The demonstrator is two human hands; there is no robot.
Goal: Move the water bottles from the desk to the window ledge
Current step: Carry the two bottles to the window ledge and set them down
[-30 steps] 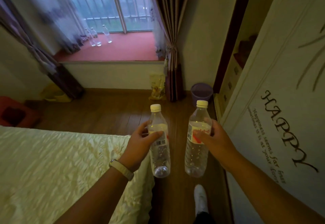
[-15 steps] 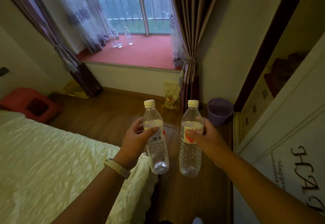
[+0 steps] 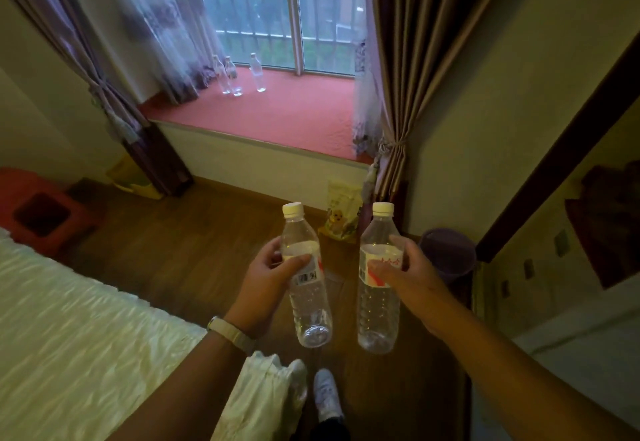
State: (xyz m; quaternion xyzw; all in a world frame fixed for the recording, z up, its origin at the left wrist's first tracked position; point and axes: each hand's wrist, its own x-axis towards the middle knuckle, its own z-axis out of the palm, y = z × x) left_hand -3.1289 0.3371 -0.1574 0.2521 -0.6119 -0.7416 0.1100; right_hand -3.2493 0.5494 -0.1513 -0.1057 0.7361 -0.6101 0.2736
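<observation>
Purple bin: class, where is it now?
In the head view, the purple bin stands on the floor at the right, just beyond the right hand and beside the brown curtain.

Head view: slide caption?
Left hand grips one capped bottle, right hand a second bottle; three bottles stand on the red window ledge.

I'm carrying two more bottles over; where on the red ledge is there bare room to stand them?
The ledge is bare from the three standing bottles rightward to the right curtain, and across its whole front edge. Only the back-left corner, by the sheer curtain, is crowded.
</observation>
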